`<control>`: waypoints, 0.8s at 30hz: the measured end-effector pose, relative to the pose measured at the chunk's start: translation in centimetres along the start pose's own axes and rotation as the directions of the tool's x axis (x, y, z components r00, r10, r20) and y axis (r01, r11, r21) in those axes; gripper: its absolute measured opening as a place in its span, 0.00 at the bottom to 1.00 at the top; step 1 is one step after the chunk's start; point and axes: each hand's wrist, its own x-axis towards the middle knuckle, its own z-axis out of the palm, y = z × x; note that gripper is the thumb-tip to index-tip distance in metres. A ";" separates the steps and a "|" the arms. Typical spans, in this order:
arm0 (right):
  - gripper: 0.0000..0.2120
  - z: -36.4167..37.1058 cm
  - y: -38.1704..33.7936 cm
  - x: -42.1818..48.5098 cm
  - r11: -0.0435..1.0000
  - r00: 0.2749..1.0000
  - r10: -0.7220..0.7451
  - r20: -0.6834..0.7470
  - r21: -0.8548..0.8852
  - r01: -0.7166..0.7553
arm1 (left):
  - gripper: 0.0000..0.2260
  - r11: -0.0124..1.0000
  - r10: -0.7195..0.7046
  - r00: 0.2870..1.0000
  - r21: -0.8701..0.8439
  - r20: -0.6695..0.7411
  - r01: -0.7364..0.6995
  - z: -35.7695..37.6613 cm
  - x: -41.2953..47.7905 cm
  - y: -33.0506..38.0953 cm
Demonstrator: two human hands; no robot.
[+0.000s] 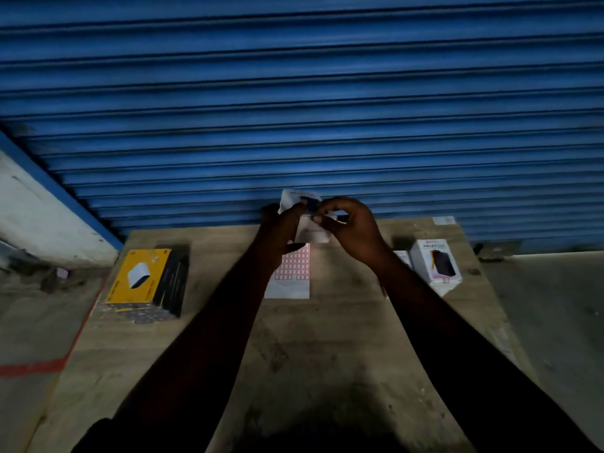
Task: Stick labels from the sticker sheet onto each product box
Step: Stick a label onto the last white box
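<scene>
Head view: grips white box [312, 235] in left hand [280, 225] above sticker sheet [292, 273], pinches its front with curled right hand [354, 223].

Wooden table [327, 338] bears yellow box [140, 276], sticker sheet [292, 273], white box [436, 261].

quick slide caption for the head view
Left hand and right hand hold up a white box, sticker sheet lying on the table.
</scene>
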 end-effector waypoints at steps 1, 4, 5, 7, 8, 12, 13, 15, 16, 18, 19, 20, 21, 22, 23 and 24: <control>0.07 -0.2 0.1 0.0 1.000 1.000 0.018 0.019 0.019 -0.018 | 0.22 1.000 -0.003 1.000 0.003 0.012 0.003 0.1 0.0 0.0; 0.07 -0.8 0.1 0.1 0.996 0.996 0.045 0.073 0.070 -0.050 | 0.18 1.000 -0.025 0.998 -0.017 0.058 0.026 0.3 -0.2 0.0; 0.08 -0.9 0.0 0.2 0.993 0.995 0.059 0.084 0.102 -0.067 | 0.17 0.999 -0.033 0.997 -0.029 0.066 0.035 0.2 -0.2 -0.1; 0.06 -1.1 -0.6 0.2 0.973 0.989 0.115 0.097 0.189 -0.132 | 0.17 0.997 -0.046 0.997 -0.052 0.068 0.050 -0.1 -0.4 -0.1; 0.05 -1.1 -0.9 0.3 0.963 0.985 0.140 0.101 0.218 -0.159 | 0.19 0.996 -0.049 0.997 -0.069 0.061 0.054 -0.3 -0.5 -0.1; 0.04 -0.2 -1.3 0.5 0.957 0.974 0.188 0.126 0.202 -0.210 | 0.22 0.988 -0.058 0.996 -0.137 0.069 0.067 -1.1 -0.6 0.2; 0.05 0.2 -1.4 0.5 0.949 0.971 0.203 0.129 0.219 -0.227 | 0.20 0.984 -0.063 0.995 -0.161 0.074 0.074 -1.2 -0.6 0.3; 0.06 1.0 -1.6 0.5 0.927 0.966 0.218 0.135 0.281 -0.249 | 0.19 0.977 -0.070 0.994 -0.195 0.082 0.085 -1.6 -0.5 0.5; 0.06 1.3 -1.7 0.5 0.916 0.964 0.225 0.139 0.306 -0.258 | 0.19 0.976 -0.071 0.994 -0.201 0.079 0.086 -1.8 -0.5 0.6; 0.07 1.7 -1.9 0.5 0.896 0.959 0.239 0.153 0.347 -0.279 | 0.19 0.974 -0.074 0.995 -0.211 0.066 0.086 -2.1 -0.5 0.7; 0.08 1.8 -2.0 0.5 0.887 0.956 0.244 0.160 0.361 -0.287 | 0.18 0.973 -0.075 0.995 -0.215 0.063 0.087 -2.2 -0.5 0.7; 0.08 2.0 -2.2 0.5 0.883 0.955 0.248 0.163 0.367 -0.292 | 0.18 0.971 -0.076 0.995 -0.224 0.062 0.088 -2.4 -0.6 0.8; 0.08 2.2 -2.3 0.5 0.882 0.955 0.247 0.164 0.371 -0.292 | 0.18 0.970 -0.074 0.995 -0.228 0.061 0.086 -2.6 -0.6 0.8; 0.09 2.4 -2.4 0.5 0.884 0.956 0.243 0.166 0.368 -0.289 | 0.19 0.969 -0.072 0.995 -0.233 0.063 0.085 -2.8 -0.7 0.8; 0.08 2.6 -2.4 0.6 0.887 0.957 0.238 0.166 0.365 -0.284 | 0.19 0.968 -0.068 0.995 -0.237 0.068 0.082 -3.0 -0.7 0.8; 0.08 2.7 -2.4 0.6 0.889 0.958 0.235 0.164 0.363 -0.280 | 0.20 0.967 -0.067 0.995 -0.241 0.071 0.082 -3.1 -0.7 0.8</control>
